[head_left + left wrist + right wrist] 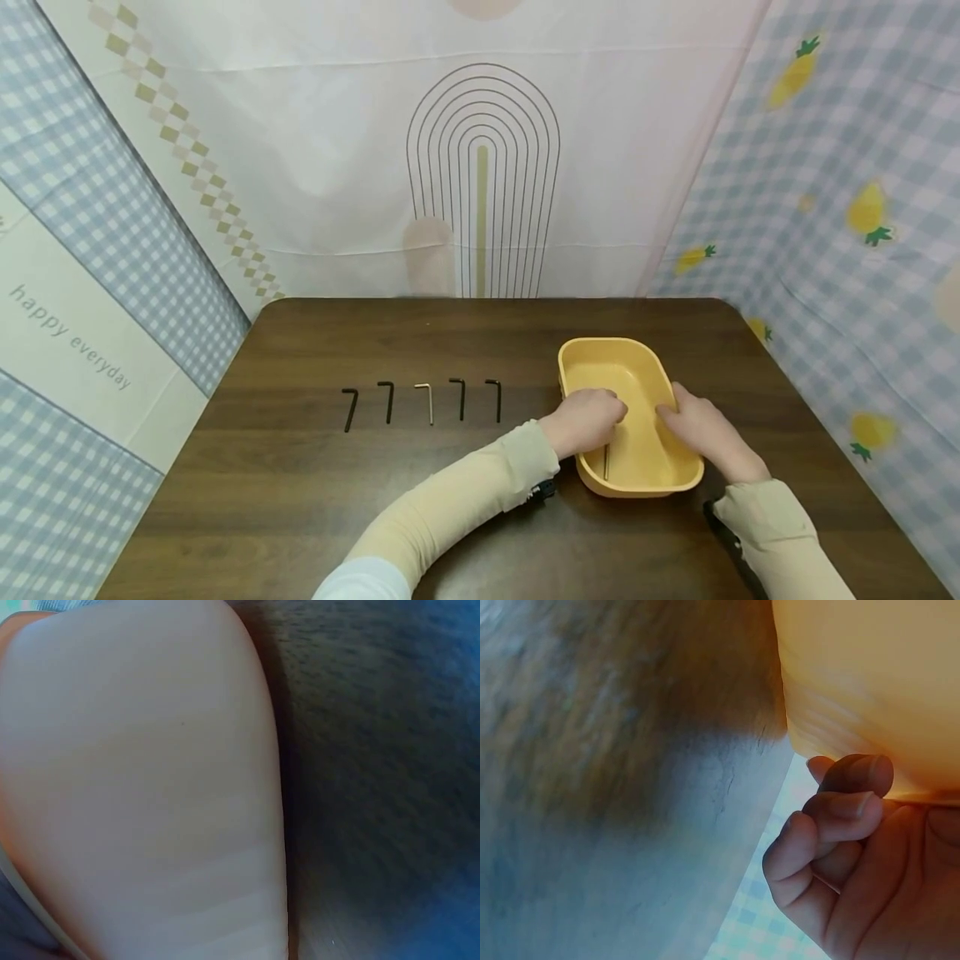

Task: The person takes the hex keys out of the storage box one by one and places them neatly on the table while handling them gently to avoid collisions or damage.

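A yellow plastic basin [637, 479] stands on the right part of the table, tilted slightly. My left hand [588, 419] reaches over its left rim with fingers curled, and a thin hex key [607, 461] runs down from under it inside the basin. The hand covers the key's upper end; it appears to pinch it. On the other side my right hand [708, 429] grips the basin's right rim, thumb inside. In the right wrist view, bent fingers [847, 814] lie against the basin's outer wall [870, 682]. The left hand's inner side [150, 765] fills much of the left wrist view.
Left of the basin, several L-shaped hex keys lie in a row, black ones [388, 402] and a brass-coloured one [430, 404]. Beneath is a dark wooden table [300, 508]. Patterned cloths [330, 167] hang behind and at both sides.
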`<state>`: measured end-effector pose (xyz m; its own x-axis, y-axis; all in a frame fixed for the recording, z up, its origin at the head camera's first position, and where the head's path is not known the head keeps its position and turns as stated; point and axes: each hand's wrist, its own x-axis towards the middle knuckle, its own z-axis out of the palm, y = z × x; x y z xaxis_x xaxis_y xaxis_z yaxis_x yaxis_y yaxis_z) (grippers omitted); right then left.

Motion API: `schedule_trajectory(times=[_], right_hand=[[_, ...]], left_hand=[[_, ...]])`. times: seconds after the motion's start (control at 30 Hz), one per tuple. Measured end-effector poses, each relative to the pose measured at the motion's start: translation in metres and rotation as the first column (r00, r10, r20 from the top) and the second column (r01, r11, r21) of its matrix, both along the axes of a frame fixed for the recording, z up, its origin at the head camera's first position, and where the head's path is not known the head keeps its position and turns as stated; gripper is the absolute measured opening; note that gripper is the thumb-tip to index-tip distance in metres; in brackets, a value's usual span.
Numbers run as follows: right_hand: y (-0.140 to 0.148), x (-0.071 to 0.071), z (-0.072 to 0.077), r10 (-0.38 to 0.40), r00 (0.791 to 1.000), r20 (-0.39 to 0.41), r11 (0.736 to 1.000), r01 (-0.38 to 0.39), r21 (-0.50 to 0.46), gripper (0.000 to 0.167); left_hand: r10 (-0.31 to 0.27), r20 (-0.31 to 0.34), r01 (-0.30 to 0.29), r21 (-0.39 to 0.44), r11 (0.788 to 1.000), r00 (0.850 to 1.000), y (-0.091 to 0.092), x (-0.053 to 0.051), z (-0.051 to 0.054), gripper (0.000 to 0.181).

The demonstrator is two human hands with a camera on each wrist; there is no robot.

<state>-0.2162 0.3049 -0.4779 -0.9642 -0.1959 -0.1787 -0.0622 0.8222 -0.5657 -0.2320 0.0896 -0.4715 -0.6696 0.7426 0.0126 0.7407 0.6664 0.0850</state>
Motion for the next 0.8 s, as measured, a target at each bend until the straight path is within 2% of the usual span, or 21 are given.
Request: schedule_trajectory(times=[0.17,0.3,0.57,0.8], right_hand=[[0.0006,0.0004,0.0,-0.003,1.0,0.011,1.0,0.003,0.001,0.047],[0.0005,-0.0001,-0.0001,-0.002,1.0,0.012,1.0,0.002,-0.001,0.05],[-0.0004,-0.0003,0.0008,-0.003,1.0,0.016,1.0,0.003,-0.001,0.05],[-0.0004,-0.0009,0.0013,0.001,1.0,0.004,1.0,-0.001,0.005,0.047]], left_hand=[[-0.035,0.007,0.035,-0.014,0.999,0.999,-0.0006,0.0002,0.001,0.012],[-0.034,0.024,0.034,-0.025,0.999,0.999,-0.0011,-0.0001,0.0016,0.013],[-0.029,0.018,0.029,-0.036,0.999,0.999,-0.0017,0.0004,0.0044,0.013],[-0.047,-0.004,0.047,-0.031,0.998,0.999,-0.0001,-0.0029,0.0006,0.015]])
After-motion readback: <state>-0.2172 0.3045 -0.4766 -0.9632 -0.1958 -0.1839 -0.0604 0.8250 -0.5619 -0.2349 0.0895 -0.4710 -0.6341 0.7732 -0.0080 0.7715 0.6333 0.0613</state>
